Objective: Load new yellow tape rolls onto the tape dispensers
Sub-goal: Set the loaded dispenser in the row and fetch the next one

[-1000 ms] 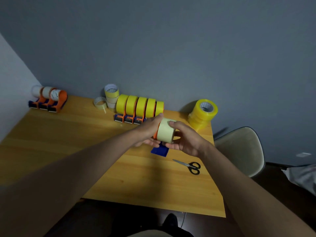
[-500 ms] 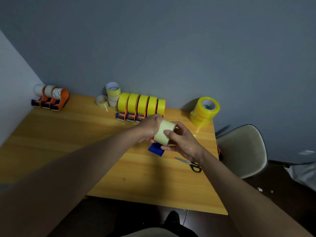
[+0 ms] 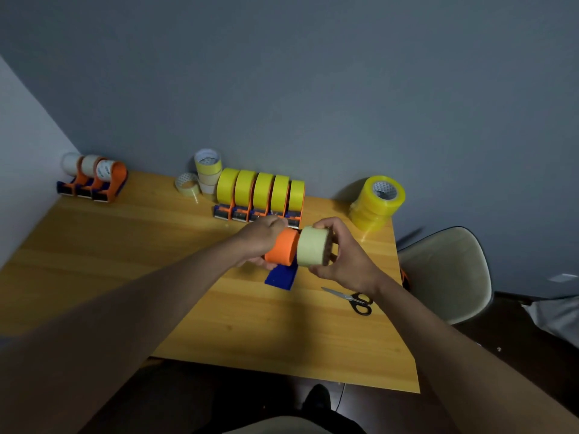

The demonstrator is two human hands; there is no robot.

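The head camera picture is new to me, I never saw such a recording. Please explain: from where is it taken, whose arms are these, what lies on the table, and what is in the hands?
There is no machine here. A person wears one wide-angle camera on the head, looking forward and down, so the two arms are that person's own.

The left hand grips an orange and blue tape dispenser. The right hand holds a pale tape roll right beside the dispenser's orange part; whether it is partly on the hub I cannot tell.

On the wooden table stand five dispensers with yellow rolls, three dispensers with whitish rolls at the far left, a few loose rolls, a stack of yellow rolls and black-handled scissors. A chair stands to the right.
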